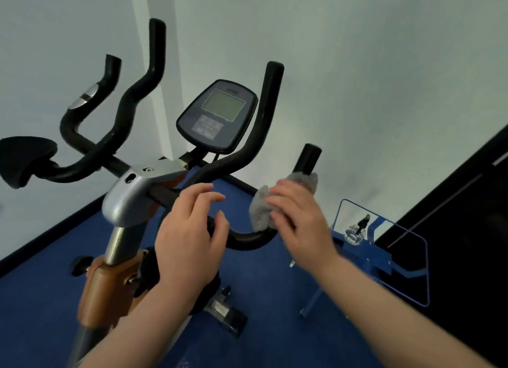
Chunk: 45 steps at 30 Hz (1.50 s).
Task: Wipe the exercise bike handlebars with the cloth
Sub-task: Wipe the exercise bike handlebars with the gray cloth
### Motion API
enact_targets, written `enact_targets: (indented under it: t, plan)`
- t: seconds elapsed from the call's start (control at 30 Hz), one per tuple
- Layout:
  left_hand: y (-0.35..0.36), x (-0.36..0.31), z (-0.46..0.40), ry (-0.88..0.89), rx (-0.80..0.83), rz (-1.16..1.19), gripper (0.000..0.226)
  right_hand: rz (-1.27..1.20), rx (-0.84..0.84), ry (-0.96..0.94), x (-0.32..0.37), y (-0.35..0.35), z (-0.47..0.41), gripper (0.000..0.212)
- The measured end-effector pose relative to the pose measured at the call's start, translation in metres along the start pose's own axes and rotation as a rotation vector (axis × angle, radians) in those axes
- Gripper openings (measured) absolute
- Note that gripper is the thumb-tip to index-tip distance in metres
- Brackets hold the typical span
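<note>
The bike stands on blue floor in a corner, its console serving here as the landmark. The handlebars fan out around it: two horns rise to its left, one beside it on the right, and a lower grip curves below and right of it. On that lower grip, the right hand presses the grey cloth around the bar, fingers curled over it, likely so the wipe covers the tube all round. The cloth shows left of and above the fingers. Below the console, the left hand hovers half-open over the same bar, holding nothing, perhaps ready to steady it.
</note>
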<state>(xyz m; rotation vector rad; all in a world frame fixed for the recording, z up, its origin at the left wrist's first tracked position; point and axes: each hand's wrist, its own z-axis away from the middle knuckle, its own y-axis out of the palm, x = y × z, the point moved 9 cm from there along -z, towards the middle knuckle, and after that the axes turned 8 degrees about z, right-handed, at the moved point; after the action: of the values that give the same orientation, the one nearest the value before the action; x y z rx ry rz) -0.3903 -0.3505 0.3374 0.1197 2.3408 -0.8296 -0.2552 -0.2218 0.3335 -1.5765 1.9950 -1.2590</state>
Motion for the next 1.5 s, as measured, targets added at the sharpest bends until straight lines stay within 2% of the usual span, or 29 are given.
enact_targets:
  t: [0.03, 0.1, 0.17, 0.27, 0.37, 0.4, 0.53, 0.63, 0.7, 0.8, 0.87, 0.93, 1.03, 1.1, 1.17, 1.2, 1.27, 1.4, 1.5]
  plan:
    - [0.002, 0.001, 0.0, -0.002, 0.011, -0.026, 0.018, -0.005, -0.019, -0.019, 0.012, 0.01, 0.012, 0.02]
    - [0.005, -0.001, 0.0, 0.013, 0.043, -0.065, 0.016, 0.015, 0.014, -0.178, 0.031, 0.019, 0.023, 0.022]
    - [0.007, -0.002, 0.0, 0.031, 0.075, -0.072, 0.017, 0.068, 0.061, -0.319, 0.024, 0.013, 0.005, 0.024]
    - [0.004, -0.003, 0.0, 0.025, 0.066, -0.04, 0.016, 0.178, 0.01, -0.247, -0.008, -0.009, -0.036, 0.022]
    - [0.003, -0.003, 0.001, 0.033, 0.047, -0.029, 0.015, 0.122, -0.095, -0.053, -0.007, 0.001, -0.02, 0.02]
    - [0.003, -0.003, 0.001, 0.036, 0.043, -0.032, 0.015, 0.093, -0.116, -0.05, 0.003, 0.01, -0.007, 0.021]
    - [0.003, -0.003, 0.001, 0.047, 0.044, -0.039, 0.014, 0.158, -0.051, -0.341, 0.015, 0.013, -0.005, 0.027]
    - [0.001, -0.006, 0.002, 0.06, 0.065, -0.019, 0.015, 0.339, -0.007, -0.408, -0.01, -0.008, -0.042, 0.027]
    - [0.001, -0.007, 0.007, 0.094, 0.095, -0.031, 0.016, 0.322, -0.003, -0.352, -0.019, -0.012, -0.042, 0.025]
    - [-0.005, -0.003, 0.015, 0.126, 0.101, -0.063, 0.017, 0.013, -0.102, -0.1, -0.013, -0.001, -0.012, 0.017]
    - [-0.008, 0.0, 0.017, 0.115, 0.073, -0.065, 0.017, -0.069, -0.124, -0.14, -0.004, 0.006, 0.005, 0.016]
    - [-0.008, 0.0, 0.016, 0.117, 0.062, -0.07, 0.016, -0.037, -0.062, -0.272, -0.008, 0.001, -0.008, 0.018]
    - [-0.006, -0.002, 0.014, 0.124, 0.076, -0.088, 0.015, 0.203, -0.011, -0.362, -0.023, -0.016, -0.043, 0.024]
    - [-0.007, -0.001, 0.015, 0.112, 0.069, -0.087, 0.015, 0.252, -0.035, -0.27, -0.022, -0.013, -0.043, 0.026]
    - [-0.008, -0.001, 0.016, 0.111, 0.059, -0.084, 0.015, 0.172, -0.073, -0.143, -0.014, -0.001, -0.026, 0.026]
    - [-0.008, -0.001, 0.016, 0.113, 0.056, -0.084, 0.015, 0.147, -0.082, -0.14, -0.009, 0.004, -0.018, 0.026]
    - [-0.008, -0.003, 0.015, 0.121, 0.059, -0.089, 0.015, 0.192, -0.037, -0.274, -0.003, 0.004, -0.017, 0.028]
    - [-0.009, -0.003, 0.016, 0.136, 0.062, -0.087, 0.016, 0.583, 0.011, -0.568, -0.012, -0.015, -0.058, 0.032]
    - [-0.01, -0.002, 0.016, 0.12, 0.053, -0.081, 0.017, 0.635, -0.033, -0.623, -0.016, -0.023, -0.077, 0.03]
